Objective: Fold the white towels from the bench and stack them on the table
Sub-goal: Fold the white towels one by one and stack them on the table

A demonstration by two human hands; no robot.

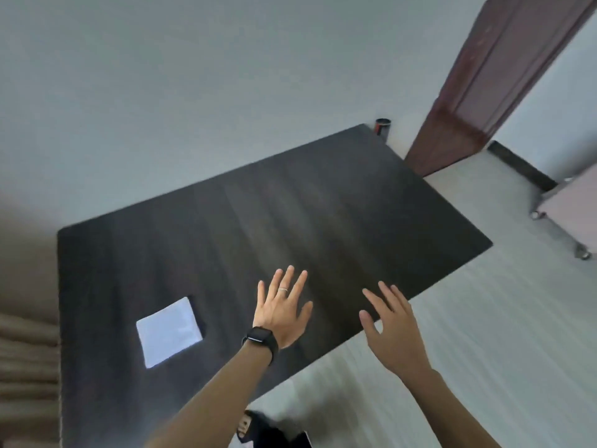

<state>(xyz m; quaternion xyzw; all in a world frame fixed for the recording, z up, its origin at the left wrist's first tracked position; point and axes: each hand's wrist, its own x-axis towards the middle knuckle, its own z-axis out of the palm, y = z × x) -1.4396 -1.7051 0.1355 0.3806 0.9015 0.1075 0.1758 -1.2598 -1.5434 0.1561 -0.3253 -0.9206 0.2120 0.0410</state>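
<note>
A folded white towel (pixel 169 331) lies flat as a small square on the near left part of the dark wooden table (pixel 274 208). My left hand (pixel 284 310), with a ring and a black watch on the wrist, hovers over the table to the right of the towel, fingers spread and empty. My right hand (pixel 394 328) is held over the table's near right edge, fingers straight and empty. No bench shows in this view.
A dark can (pixel 383 127) stands on the floor behind the table's far corner. A brown door frame (pixel 491 85) rises at the right, with a pale wheeled piece of furniture (pixel 568 215) beside it. Beige curtain folds (pixel 26 350) hang at the left.
</note>
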